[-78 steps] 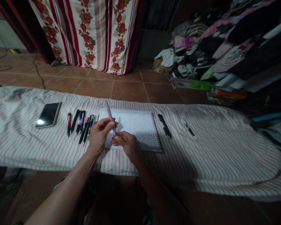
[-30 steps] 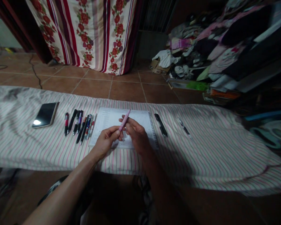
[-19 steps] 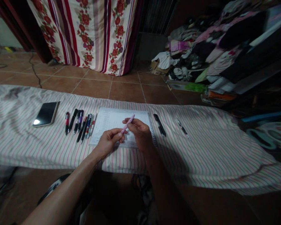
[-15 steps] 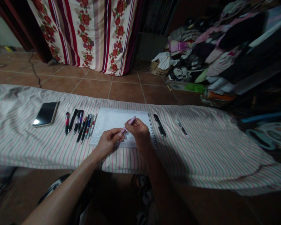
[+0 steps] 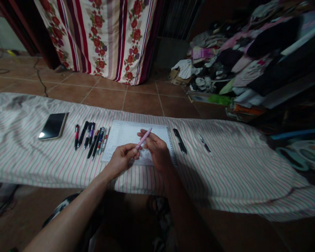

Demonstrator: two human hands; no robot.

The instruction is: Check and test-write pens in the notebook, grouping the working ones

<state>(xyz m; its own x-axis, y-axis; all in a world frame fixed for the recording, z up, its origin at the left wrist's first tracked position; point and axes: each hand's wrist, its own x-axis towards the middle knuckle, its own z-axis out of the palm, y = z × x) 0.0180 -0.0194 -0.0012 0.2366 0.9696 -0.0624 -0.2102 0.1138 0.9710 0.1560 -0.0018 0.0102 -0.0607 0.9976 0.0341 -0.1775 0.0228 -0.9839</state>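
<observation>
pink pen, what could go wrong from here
The pink pen might slip: the left hand pinches its near end, and whether the right hand grips it is unclear. If dropped, it could mark the notebook below. A sweep of the left hand might scatter the pens left of the notebook.

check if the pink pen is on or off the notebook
Off the notebook: the left hand pinches one end of the pink pen, with the right hand partly behind it.

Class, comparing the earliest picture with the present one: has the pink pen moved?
Yes. Judged against the spiral notebook, the pink pen has moved right, nearer the spiral binding; its far end now slants right, not left.
</observation>
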